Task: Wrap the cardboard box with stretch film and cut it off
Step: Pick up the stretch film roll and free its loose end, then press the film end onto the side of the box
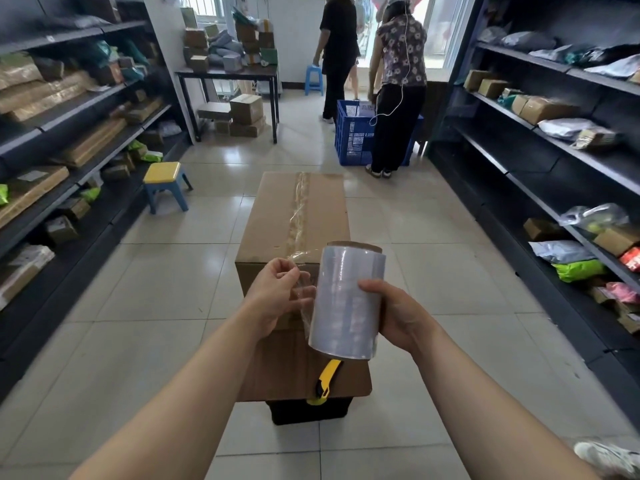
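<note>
A long brown cardboard box (pixel 273 216), taped along its top seam, stands in the aisle ahead of me. Above its near end my right hand (pixel 394 315) grips an upright roll of clear stretch film (pixel 346 303) from its right side. My left hand (pixel 277 292) pinches the loose film end (pixel 304 296) pulled a short way off the roll's left side. A yellow utility knife (pixel 327 379) lies on a lower, flatter cardboard box (pixel 291 372) that rests on a black crate (pixel 308 412).
Dark shelves full of parcels line both sides (pixel 69 133) (pixel 561 161). A yellow-topped stool (pixel 164 185) stands at the left. Two people (pixel 337 53) (pixel 401 88) stand by a blue crate (pixel 353 136) at the far end. A shoe (pixel 606 457) shows at the bottom right.
</note>
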Action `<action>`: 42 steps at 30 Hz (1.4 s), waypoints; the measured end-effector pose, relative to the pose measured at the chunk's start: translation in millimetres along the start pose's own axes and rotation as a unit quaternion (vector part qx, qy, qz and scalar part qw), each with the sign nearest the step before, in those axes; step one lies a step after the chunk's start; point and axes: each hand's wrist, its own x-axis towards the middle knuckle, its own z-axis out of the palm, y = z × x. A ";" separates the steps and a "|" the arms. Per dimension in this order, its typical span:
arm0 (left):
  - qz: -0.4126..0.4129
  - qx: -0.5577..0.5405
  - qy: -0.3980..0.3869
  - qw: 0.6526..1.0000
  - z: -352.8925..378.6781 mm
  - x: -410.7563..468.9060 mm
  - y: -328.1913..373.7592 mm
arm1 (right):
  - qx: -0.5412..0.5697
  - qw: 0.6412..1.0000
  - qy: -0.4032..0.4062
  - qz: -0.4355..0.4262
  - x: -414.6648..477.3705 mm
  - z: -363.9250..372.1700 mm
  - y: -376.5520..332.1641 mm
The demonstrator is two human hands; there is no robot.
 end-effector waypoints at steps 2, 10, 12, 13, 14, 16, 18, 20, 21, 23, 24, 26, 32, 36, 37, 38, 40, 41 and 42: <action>0.004 0.002 0.003 1.000 0.1 0.1 -1.8 | 0.007 1.000 0.002 0.011 1.2 -0.8 2.3; 0.074 0.123 0.070 0.987 -16.7 10.9 -13.9 | -0.037 0.997 0.066 -0.008 14.2 4.6 12.6; 0.077 0.145 0.092 0.982 -22.9 17.4 -22.2 | -0.053 0.995 0.086 -0.024 21.1 4.7 17.9; 0.080 0.157 0.102 0.979 -26.1 21.7 -26.8 | -0.057 0.994 0.089 -0.031 25.0 4.1 21.7; 0.082 0.168 0.110 0.976 -29.0 26.1 -30.7 | -0.061 0.993 0.092 -0.036 29.0 3.2 25.7; 0.079 0.182 0.118 0.973 -34.2 34.8 -38.0 | -0.065 0.992 0.103 -0.041 35.6 1.9 33.0; 0.068 0.164 0.120 0.977 -37.9 44.2 -44.9 | -0.060 0.990 0.116 -0.046 42.5 -0.8 40.2; 0.055 0.140 0.127 0.981 -41.3 53.0 -52.8 | -0.059 0.987 0.138 -0.052 50.3 -3.5 48.4; 0.055 0.150 0.133 0.978 -43.5 58.3 -58.0 | -0.064 0.985 0.154 -0.053 56.1 -6.2 53.8; 0.058 0.194 0.142 0.969 -49.0 68.5 -71.2 | -0.082 0.976 0.194 -0.052 68.4 -9.8 65.1; 0.059 0.207 0.144 0.966 -51.1 73.3 -77.6 | -0.095 0.970 0.218 -0.049 75.6 -11.6 71.6; 0.053 0.216 0.144 0.964 -55.2 83.5 -89.1 | -0.117 0.955 0.270 -0.044 88.8 -12.3 84.9; 0.008 0.143 0.164 0.976 -63.5 112.5 -113.0 | -0.133 0.904 0.399 -0.074 118.8 -12.7 124.5; -0.015 0.082 0.160 0.984 -65.1 130.0 -123.8 | -0.138 0.876 0.451 -0.104 135.3 -8.2 144.1; -0.020 0.072 0.159 0.985 -66.2 134.7 -125.5 | -0.144 0.869 0.460 -0.114 139.3 -6.2 148.4; -0.022 0.059 0.157 0.986 -67.1 139.4 -126.7 | -0.146 0.863 0.467 -0.125 142.8 -3.5 151.8; -0.025 0.041 0.153 0.987 -68.6 147.8 -129.8 | -0.151 0.852 0.481 -0.140 151.3 0.0 159.0; -0.025 0.035 0.152 0.987 -68.8 150.8 -131.1 | -0.153 0.846 0.490 -0.145 155.3 1.5 161.6; -0.024 0.025 0.152 0.988 -68.7 153.7 -132.4 | -0.157 0.838 0.501 -0.146 159.7 2.0 164.8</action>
